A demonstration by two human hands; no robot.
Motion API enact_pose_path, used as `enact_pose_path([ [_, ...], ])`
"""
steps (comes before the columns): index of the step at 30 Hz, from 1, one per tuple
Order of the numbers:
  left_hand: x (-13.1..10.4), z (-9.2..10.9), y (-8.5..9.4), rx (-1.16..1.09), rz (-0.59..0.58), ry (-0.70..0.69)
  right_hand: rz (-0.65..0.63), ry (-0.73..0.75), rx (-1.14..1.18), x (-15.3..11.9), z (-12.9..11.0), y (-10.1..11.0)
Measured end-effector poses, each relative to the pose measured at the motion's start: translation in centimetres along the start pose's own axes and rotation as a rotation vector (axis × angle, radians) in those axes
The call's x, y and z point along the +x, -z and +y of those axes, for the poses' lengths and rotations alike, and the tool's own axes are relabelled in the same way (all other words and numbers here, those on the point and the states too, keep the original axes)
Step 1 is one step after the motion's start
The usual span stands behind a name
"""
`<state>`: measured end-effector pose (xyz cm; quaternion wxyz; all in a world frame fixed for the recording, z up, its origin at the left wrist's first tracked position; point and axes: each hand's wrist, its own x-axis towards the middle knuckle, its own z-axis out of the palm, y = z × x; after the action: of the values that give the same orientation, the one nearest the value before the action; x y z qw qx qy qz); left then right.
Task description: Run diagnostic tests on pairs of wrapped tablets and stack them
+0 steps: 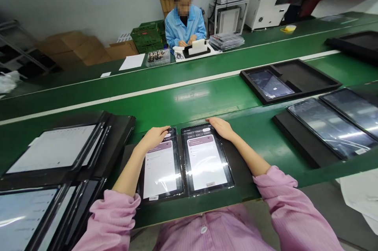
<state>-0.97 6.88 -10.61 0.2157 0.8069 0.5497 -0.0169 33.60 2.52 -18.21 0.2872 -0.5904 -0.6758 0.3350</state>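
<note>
Left hand: the left hand (154, 138) lies over the upper outer corner of the left tablet (161, 170), fingers together and lightly bent; whether they grip anything, I cannot tell.
Right hand: the right hand (221, 128) lies at the upper outer corner of the right tablet (208, 162), fingers close together and slightly curved; a grip cannot be made out.
Tablets: flat, glossy rectangles side by side in front of the person, a narrow gap between them, on a matte black tray (242, 166); clear film shows at their edges.
Screens: both lit, white below a purple banner; the writing is too small to read.
Stickers: a small pale label at each tablet's lower edge, illegible.
Table: smooth green surface (195, 99) with a white stripe across.
Left side: stacked black trays (122, 131) bearing more tablets, beside the left forearm.
Right side: a black tray with two dark tablets (325, 127); farther off, a rimmed tray (314, 75) with one tablet in its left compartment.
Across: a co-worker (186, 26) in a blue jacket, near green plastic crates (146, 37) and brown cardboard boxes (85, 50).
</note>
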Motion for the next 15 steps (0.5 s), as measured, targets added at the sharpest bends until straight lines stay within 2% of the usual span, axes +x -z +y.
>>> enact_pose_path([
  [7, 1.5, 0.0, 1.9, 0.005, -0.097, 0.005, -0.252, -0.202, 0.154, 4.5, -1.5, 1.0],
  [11, 3.1, 0.6, 2.5, -0.008, -0.142, 0.030, -0.370, -0.219, 0.280, 6.0, -2.0, 2.0],
  [15, 3.9, 0.7, 3.6, -0.091, -0.204, 0.070, -0.447, -0.167, 0.376, 6.0, -2.3, 2.6],
])
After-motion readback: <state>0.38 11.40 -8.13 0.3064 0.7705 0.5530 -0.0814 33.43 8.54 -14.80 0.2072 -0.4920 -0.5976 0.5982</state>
